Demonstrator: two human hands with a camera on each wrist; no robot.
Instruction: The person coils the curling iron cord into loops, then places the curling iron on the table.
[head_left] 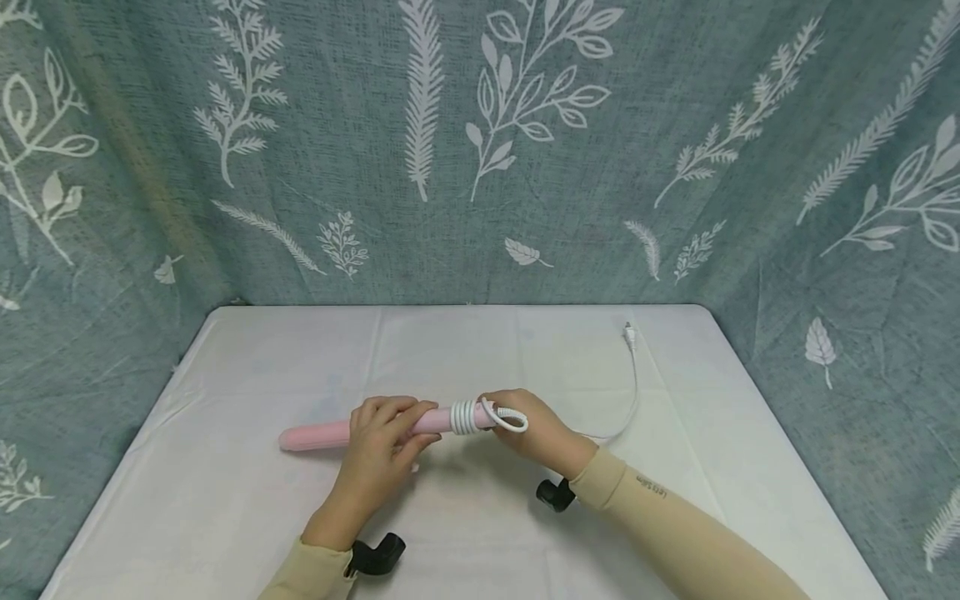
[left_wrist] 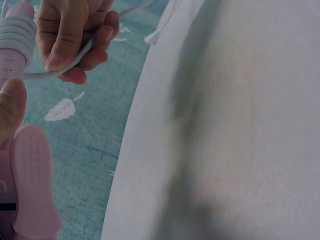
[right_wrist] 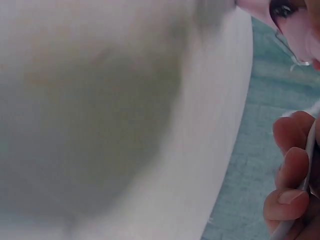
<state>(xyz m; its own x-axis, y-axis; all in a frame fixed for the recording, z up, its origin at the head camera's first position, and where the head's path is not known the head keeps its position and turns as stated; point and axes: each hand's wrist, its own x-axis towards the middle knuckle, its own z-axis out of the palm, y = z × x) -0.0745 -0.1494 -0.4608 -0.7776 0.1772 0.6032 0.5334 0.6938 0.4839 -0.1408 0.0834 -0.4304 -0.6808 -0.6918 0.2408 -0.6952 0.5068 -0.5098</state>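
Observation:
A pink hair styling iron lies nearly level above the white table, its rounded end to the left. My left hand grips it around the middle, the thumb on the handle near small holes. White cord is coiled in several turns around the handle. At the handle's right end my right hand pinches the cord between thumb and curled fingers, close to a loop. In the right wrist view, the cord runs across the curled fingers.
The cord's loose part trails on the white tablecloth at the right, ending in a plug near the back edge. A green leaf-patterned curtain surrounds the table's back and sides. Black wrist mounts sit at both cuffs.

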